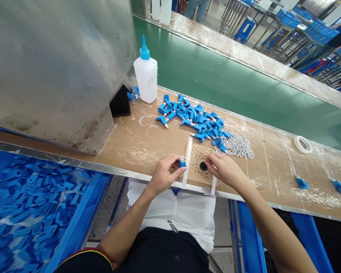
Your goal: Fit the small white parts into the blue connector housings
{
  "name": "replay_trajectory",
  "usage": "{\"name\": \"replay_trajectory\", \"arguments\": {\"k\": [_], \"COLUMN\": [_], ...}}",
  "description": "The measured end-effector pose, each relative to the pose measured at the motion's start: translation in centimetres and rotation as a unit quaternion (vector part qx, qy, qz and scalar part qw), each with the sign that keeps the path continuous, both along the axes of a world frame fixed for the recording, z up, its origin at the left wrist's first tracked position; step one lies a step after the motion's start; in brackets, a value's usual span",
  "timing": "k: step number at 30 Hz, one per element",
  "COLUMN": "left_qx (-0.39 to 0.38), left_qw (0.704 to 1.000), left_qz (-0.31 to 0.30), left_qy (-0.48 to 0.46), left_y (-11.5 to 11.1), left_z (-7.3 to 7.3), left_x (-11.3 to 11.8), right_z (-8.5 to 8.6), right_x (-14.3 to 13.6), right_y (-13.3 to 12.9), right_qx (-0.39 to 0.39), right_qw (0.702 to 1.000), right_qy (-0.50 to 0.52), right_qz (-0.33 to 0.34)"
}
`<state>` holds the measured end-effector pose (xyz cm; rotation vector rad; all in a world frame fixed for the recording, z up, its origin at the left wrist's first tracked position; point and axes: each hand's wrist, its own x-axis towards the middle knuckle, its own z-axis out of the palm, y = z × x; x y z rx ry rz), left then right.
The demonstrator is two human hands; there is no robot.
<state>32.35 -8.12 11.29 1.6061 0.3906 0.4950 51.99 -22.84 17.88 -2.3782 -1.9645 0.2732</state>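
Between the thumb and fingers of my left hand (167,171) is a small blue plastic part (182,163) with a whitish piece on its top end. My right hand (223,167) has its fingertips pinched at the edge of a round black disc (203,166), which lies on a cardboard patch (197,152) with many dark specks. Whether the fingers grip the disc or something small beside it is hidden. A heap of blue plastic parts (199,119) lies beyond my hands, several with whitish tips. Against it rests a pile of small grey pieces (238,146).
A white squeeze bottle (146,76) with a blue nozzle stands behind the heap, near a metal housing (53,68). A tape roll (302,144) lies to the right. A blue bin (82,223) of blue parts sits low at left. The green conveyor belt (230,76) runs behind.
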Motion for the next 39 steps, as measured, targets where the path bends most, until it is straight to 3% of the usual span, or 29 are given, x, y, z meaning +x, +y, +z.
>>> {"name": "replay_trajectory", "arguments": {"k": [5, 17, 21, 24, 30, 35, 39], "left_qx": [-0.008, -0.004, -0.033, -0.089, -0.192, -0.205, -0.194], "left_qw": [1.0, 1.0, 0.999, 0.996, 0.978, 0.972, 0.973], "left_qz": [-0.003, -0.006, -0.001, 0.002, 0.011, 0.01, 0.01], "left_qy": [-0.01, -0.001, -0.006, -0.023, -0.082, -0.118, -0.128], "left_y": [0.0, 0.0, 0.0, 0.0, 0.1, 0.5, 0.6], "left_z": [0.0, 0.0, 0.0, 0.0, -0.2, -0.1, 0.0], "left_x": [0.0, 0.0, 0.0, 0.1, 0.4, 0.4, 0.4], "right_z": [0.8, -0.9, -1.3, -0.6, 1.5, -0.4, -2.0], "right_x": [1.4, 1.7, 1.7, 1.5, -2.9, -7.8, -9.3], "right_y": [-0.9, -1.0, -0.9, -1.0, -0.4, 1.7, 3.1], "right_qx": [0.025, 0.0, 0.0, 0.045, 0.222, 0.327, 0.349], "right_qw": [0.999, 0.999, 1.0, 0.999, 0.969, 0.91, 0.886], "right_qy": [-0.01, -0.013, -0.017, -0.016, 0.103, 0.235, 0.284], "right_qz": [-0.034, -0.031, -0.014, -0.008, -0.045, -0.096, -0.116]}}
